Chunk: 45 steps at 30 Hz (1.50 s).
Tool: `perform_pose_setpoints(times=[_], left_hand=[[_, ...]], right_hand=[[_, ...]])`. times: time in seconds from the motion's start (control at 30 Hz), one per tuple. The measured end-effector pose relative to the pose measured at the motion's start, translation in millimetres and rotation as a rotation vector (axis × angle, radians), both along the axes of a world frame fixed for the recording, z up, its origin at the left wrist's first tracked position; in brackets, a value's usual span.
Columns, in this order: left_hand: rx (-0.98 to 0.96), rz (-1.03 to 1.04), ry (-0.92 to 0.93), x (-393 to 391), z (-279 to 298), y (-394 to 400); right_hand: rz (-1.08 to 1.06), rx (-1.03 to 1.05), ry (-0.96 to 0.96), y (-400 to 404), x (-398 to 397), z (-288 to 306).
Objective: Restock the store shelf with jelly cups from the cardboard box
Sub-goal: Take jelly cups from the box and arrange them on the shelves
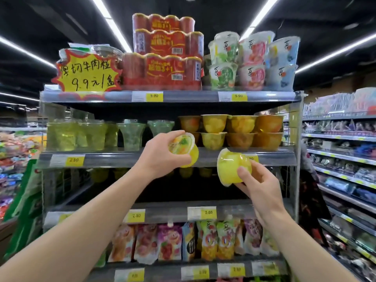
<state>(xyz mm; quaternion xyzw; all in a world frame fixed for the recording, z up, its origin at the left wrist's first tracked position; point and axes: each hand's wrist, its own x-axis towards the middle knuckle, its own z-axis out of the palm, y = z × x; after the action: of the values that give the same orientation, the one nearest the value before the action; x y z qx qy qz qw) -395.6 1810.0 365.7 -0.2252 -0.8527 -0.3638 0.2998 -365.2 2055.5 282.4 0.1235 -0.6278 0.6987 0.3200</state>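
Observation:
My left hand (160, 154) grips a yellow jelly cup (186, 148), its foil lid tilted toward me, just in front of the second shelf's front rail (122, 160). My right hand (257, 183) holds a second yellow jelly cup (231, 166) from below, lying on its side, a little lower and to the right. On that shelf stand stacked orange and yellow jelly cups (232, 131) at the right. The third shelf down (162, 213) is dark, with a few yellow cups (186, 171) at its back. No cardboard box is in view.
Green cups (81, 135) fill the second shelf's left side. Red multipacks (162, 55) and large white cups (252, 62) sit on top beside a yellow price sign (87, 73). Pouches (193, 241) hang on the lower shelf. Another aisle's shelves (341, 159) run along the right.

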Motion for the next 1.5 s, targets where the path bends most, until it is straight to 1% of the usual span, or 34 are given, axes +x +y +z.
perform_pose_setpoints(times=[0.1, 0.2, 0.4, 0.57, 0.63, 0.77, 0.87, 0.9, 0.97, 1.0, 1.03, 1.07, 1.1, 1.13, 1.2, 1.27, 1.4, 1.43, 1.47, 1.5], left_hand=[[0.043, 0.047, -0.008, -30, 22, 13], [0.027, 0.117, 0.019, -54, 35, 29], [-0.032, 0.273, 0.08, -85, 33, 45], [-0.11, 0.325, 0.114, -93, 33, 48], [-0.141, 0.345, 0.108, -94, 30, 49], [-0.134, 0.366, 0.124, -90, 25, 46], [-0.182, 0.366, 0.126, -79, 23, 37], [-0.197, 0.372, 0.143, -74, 22, 34], [-0.177, 0.38, 0.246, -63, 19, 28], [-0.127, 0.347, 0.306, -56, 17, 25], [-0.056, 0.264, 0.322, -50, 15, 23], [0.008, 0.137, 0.273, -43, 12, 23], [0.039, -0.008, 0.179, -36, 9, 23], [0.035, -0.127, 0.081, -30, 5, 25], [-0.006, -0.241, -0.051, -27, 0, 28], [-0.002, -0.283, -0.084, -29, -1, 30], [0.114, -0.324, -0.086, -33, 4, 28], [0.143, -0.324, -0.083, -35, 5, 26], [0.167, -0.309, -0.072, -36, 5, 24], [0.184, -0.273, -0.054, -37, 7, 22]], right_hand=[[0.044, -0.074, 0.015, 2, -18, 13], [0.094, -0.113, 0.008, 6, -34, 20], [0.185, -0.1, 0.02, 9, -53, 31], [0.245, -0.125, 0.005, 6, -59, 34], [0.278, -0.183, -0.019, 4, -59, 35], [0.396, -0.329, -0.081, -1, -59, 37], [0.462, -0.4, -0.145, -5, -59, 36], [0.482, -0.417, -0.159, -7, -59, 36], [0.525, -0.452, -0.172, -12, -57, 36], [0.549, -0.467, -0.177, -15, -57, 36], [0.578, -0.477, -0.182, -17, -56, 37], [0.615, -0.484, -0.186, -20, -56, 38], [0.662, -0.489, -0.187, -24, -55, 39], [0.71, -0.492, -0.186, -28, -53, 41], [0.789, -0.487, -0.178, -36, -50, 44], [0.836, -0.46, -0.176, -43, -47, 47], [0.915, -0.395, -0.185, -53, -51, 49], [0.912, -0.344, -0.186, -54, -53, 50], [0.881, -0.252, -0.186, -53, -53, 52], [0.805, -0.124, -0.18, -51, -55, 54]])
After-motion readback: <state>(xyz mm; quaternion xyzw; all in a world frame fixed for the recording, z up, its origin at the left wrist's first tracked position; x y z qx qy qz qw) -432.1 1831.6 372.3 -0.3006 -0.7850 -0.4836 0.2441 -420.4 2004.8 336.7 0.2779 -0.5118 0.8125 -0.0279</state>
